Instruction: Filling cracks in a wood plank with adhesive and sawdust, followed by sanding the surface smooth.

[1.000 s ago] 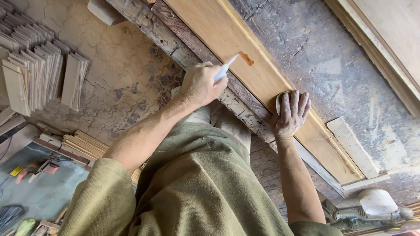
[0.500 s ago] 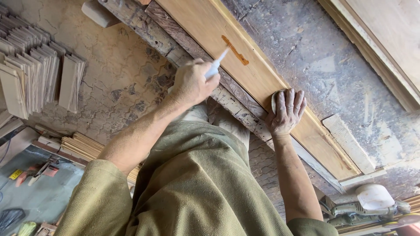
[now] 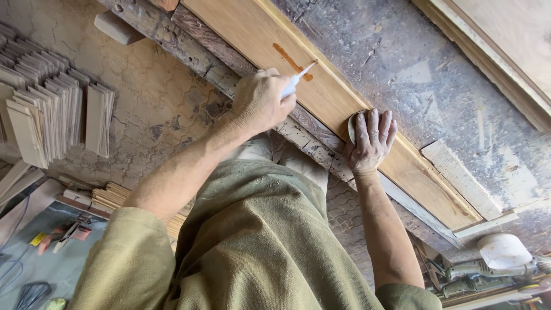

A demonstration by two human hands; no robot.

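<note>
A long tan wooden board (image 3: 258, 34) lies diagonally on a rough, stained workbench (image 3: 402, 63). My left hand (image 3: 261, 103) is shut on a slim white applicator (image 3: 297, 79) whose tip touches the board at the end of a wet brown streak (image 3: 290, 59). My right hand (image 3: 370, 140) lies flat on the board lower down, fingers spread and pressing. A small pale rounded thing (image 3: 351, 127) peeks out beside its thumb. My olive-green clothing fills the bottom of the view.
Stacks of thin wood pieces (image 3: 51, 115) stand on the cracked floor at left, with more slats (image 3: 115, 198) below. A wooden block (image 3: 117, 27) lies near the bench edge. A short wood strip (image 3: 459, 178) and a power tool (image 3: 493, 264) sit at lower right.
My left hand has drawn the applicator tip along the board, and the brown streak has grown longer. My right hand has stayed pressed on the board.
</note>
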